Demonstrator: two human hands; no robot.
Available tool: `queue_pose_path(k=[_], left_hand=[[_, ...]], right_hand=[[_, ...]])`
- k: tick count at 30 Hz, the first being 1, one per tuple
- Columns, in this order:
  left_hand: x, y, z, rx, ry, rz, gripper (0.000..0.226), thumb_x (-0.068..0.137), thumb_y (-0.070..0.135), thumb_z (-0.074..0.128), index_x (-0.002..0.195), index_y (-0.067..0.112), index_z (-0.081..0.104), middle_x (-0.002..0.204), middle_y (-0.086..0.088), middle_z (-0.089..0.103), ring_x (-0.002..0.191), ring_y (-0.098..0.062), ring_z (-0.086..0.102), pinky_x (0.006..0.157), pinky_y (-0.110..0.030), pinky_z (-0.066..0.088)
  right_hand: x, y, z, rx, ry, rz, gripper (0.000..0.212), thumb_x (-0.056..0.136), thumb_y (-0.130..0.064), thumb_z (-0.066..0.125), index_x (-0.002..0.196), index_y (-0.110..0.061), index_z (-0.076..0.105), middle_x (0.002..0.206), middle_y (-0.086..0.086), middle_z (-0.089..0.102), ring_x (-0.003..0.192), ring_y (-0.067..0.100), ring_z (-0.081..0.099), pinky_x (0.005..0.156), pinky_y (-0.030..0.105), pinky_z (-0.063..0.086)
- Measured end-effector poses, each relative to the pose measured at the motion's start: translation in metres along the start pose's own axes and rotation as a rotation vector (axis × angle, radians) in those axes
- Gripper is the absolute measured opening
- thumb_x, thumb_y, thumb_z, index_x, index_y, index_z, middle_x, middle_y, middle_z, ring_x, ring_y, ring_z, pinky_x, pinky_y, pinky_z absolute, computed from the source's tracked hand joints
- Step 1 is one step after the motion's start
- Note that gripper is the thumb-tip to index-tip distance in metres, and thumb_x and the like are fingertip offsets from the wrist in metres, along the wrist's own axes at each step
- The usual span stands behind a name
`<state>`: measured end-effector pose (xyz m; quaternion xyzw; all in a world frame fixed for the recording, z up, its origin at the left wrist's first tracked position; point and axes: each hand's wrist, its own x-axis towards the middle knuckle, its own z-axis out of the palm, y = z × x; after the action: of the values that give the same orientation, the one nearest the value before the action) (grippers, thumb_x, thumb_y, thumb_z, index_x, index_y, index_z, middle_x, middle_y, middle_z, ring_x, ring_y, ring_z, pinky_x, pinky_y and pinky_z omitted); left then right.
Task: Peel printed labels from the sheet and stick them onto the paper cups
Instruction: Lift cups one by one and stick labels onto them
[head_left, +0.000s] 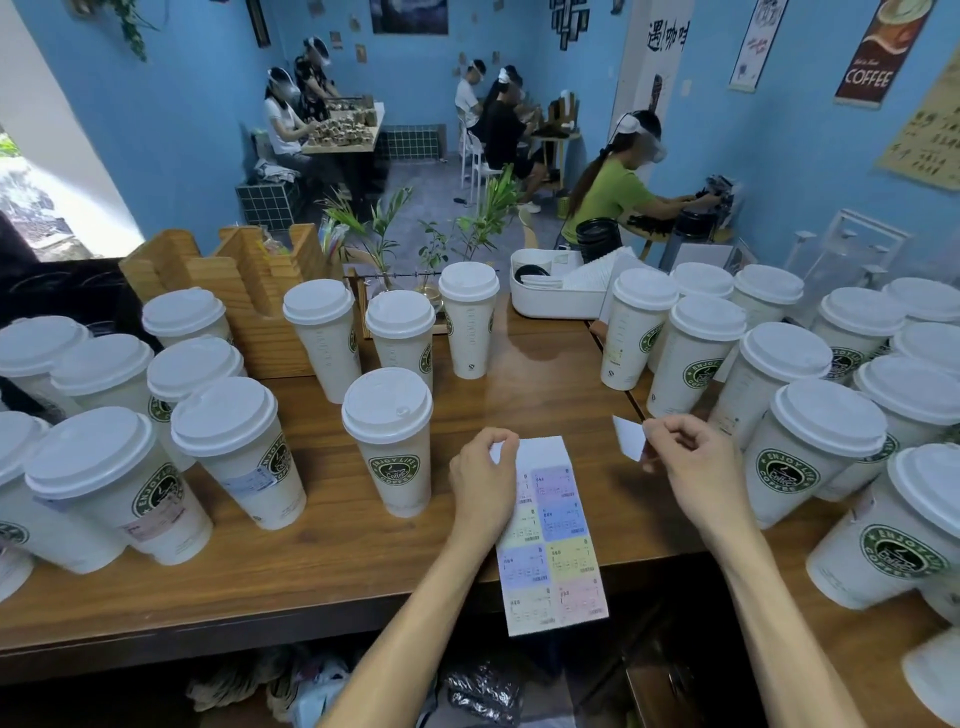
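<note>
A: What's the setting?

B: A blue-walled café room with a wooden counter (322, 551) running across the view; its front edge drops off at six o'clock.

A: And the label sheet?

B: The label sheet (553, 540) lies on the counter at about six o'clock from the view's centre, its lower end hanging past the front edge. The top rows are bare white; pastel labels fill the rest.

A: Hands?

B: The left hand (485, 480) rests on the sheet's upper left, fingers curled, pinching its top corner. The right hand (693, 462), at four o'clock, is raised just off the wood and pinches a small white label (629, 438) between thumb and fingertips, clear of the sheet.

A: Any room to move?

B: A bare patch of counter opens at twelve o'clock from the sheet. A lidded paper cup (390, 441) stands just beside the left hand at ten o'clock; more lidded cups crowd nine o'clock, some already labelled, and others three o'clock.

A: Containers?

B: A white bin (550, 304) at one o'clock holds lids and paper. A wooden organiser (249, 280) sits at eleven.
</note>
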<state>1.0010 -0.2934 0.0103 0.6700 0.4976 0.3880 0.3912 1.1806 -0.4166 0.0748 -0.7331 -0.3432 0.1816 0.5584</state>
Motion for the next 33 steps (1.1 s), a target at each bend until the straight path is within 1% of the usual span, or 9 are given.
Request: queue_pose_path(k=[3, 6, 13, 18, 21, 24, 28, 30, 33], left_hand=[[0.014, -0.003, 0.017, 0.108, 0.04, 0.04, 0.01, 0.1, 0.026, 0.06, 0.101, 0.024, 0.07, 0.099, 0.013, 0.073, 0.089, -0.008, 0.058, 0.076, -0.025, 0.033], [0.026, -0.007, 0.03, 0.205, 0.057, 0.073, 0.009, 0.101, 0.028, 0.059, 0.101, 0.026, 0.067, 0.095, 0.008, 0.072, 0.089, -0.017, 0.063, 0.074, -0.032, 0.04], [0.039, -0.02, 0.048, 0.549, 0.07, 0.229, 0.008, 0.097, 0.018, 0.063, 0.097, 0.019, 0.071, 0.103, 0.0, 0.059, 0.094, -0.022, 0.05, 0.081, -0.035, 0.044], [0.041, -0.029, 0.054, 0.621, 0.082, 0.236, 0.012, 0.101, 0.014, 0.058, 0.099, 0.02, 0.068, 0.098, -0.001, 0.063, 0.092, -0.023, 0.052, 0.079, -0.034, 0.041], [0.035, -0.02, 0.047, 0.546, 0.03, 0.231, 0.021, 0.103, 0.014, 0.05, 0.113, 0.021, 0.068, 0.111, 0.002, 0.064, 0.101, -0.02, 0.053, 0.087, -0.033, 0.045], [0.009, 0.009, 0.026, 0.239, -0.05, 0.213, 0.022, 0.098, 0.015, 0.054, 0.113, 0.026, 0.067, 0.111, 0.009, 0.062, 0.099, -0.011, 0.057, 0.085, -0.031, 0.049], [-0.025, 0.04, 0.003, 0.007, -0.207, 0.186, 0.032, 0.083, 0.022, 0.067, 0.11, 0.038, 0.061, 0.108, 0.017, 0.062, 0.096, 0.0, 0.062, 0.087, -0.029, 0.053], [-0.032, 0.046, -0.005, -0.02, -0.186, 0.197, 0.036, 0.078, 0.025, 0.07, 0.11, 0.04, 0.06, 0.109, 0.016, 0.062, 0.096, 0.0, 0.062, 0.085, -0.027, 0.054], [-0.045, 0.047, -0.014, -0.023, -0.094, 0.215, 0.041, 0.077, 0.017, 0.076, 0.111, 0.037, 0.063, 0.11, 0.015, 0.057, 0.096, 0.008, 0.059, 0.079, -0.01, 0.047]], right_hand=[[0.002, 0.001, 0.008, -0.016, -0.019, 0.013, 0.022, 0.095, -0.028, 0.068, 0.075, -0.02, 0.073, 0.065, 0.004, 0.072, 0.063, 0.014, 0.065, 0.072, 0.034, 0.048], [0.003, 0.005, 0.019, -0.042, -0.034, 0.021, 0.022, 0.096, -0.029, 0.068, 0.075, -0.022, 0.073, 0.065, 0.002, 0.073, 0.065, 0.021, 0.07, 0.073, 0.035, 0.051], [-0.001, 0.025, 0.035, -0.023, -0.137, 0.122, 0.021, 0.101, -0.026, 0.065, 0.084, -0.014, 0.071, 0.064, -0.011, 0.069, 0.066, 0.004, 0.068, 0.085, 0.047, 0.063], [-0.001, 0.036, 0.045, -0.089, -0.201, 0.125, 0.022, 0.1, -0.033, 0.064, 0.087, -0.017, 0.071, 0.071, -0.005, 0.074, 0.072, 0.008, 0.072, 0.086, 0.053, 0.061], [-0.002, 0.034, 0.051, -0.11, -0.212, 0.124, 0.021, 0.101, -0.032, 0.064, 0.088, -0.016, 0.071, 0.074, -0.005, 0.075, 0.073, 0.01, 0.074, 0.083, 0.048, 0.062], [-0.001, 0.03, 0.054, -0.092, -0.201, 0.108, 0.022, 0.1, -0.029, 0.064, 0.084, -0.015, 0.069, 0.071, -0.001, 0.074, 0.077, 0.023, 0.075, 0.072, 0.04, 0.056], [-0.006, 0.014, 0.059, -0.036, -0.218, 0.039, 0.02, 0.1, -0.025, 0.064, 0.081, -0.018, 0.069, 0.069, -0.006, 0.071, 0.064, 0.007, 0.065, 0.068, 0.034, 0.049], [-0.013, 0.002, 0.062, -0.019, -0.254, -0.012, 0.019, 0.099, -0.027, 0.064, 0.081, -0.022, 0.07, 0.07, -0.003, 0.072, 0.064, 0.008, 0.063, 0.067, 0.032, 0.046], [-0.028, -0.01, 0.068, 0.022, -0.284, -0.046, 0.02, 0.099, -0.025, 0.065, 0.08, -0.026, 0.07, 0.079, -0.003, 0.074, 0.071, 0.007, 0.065, 0.069, 0.03, 0.046]])
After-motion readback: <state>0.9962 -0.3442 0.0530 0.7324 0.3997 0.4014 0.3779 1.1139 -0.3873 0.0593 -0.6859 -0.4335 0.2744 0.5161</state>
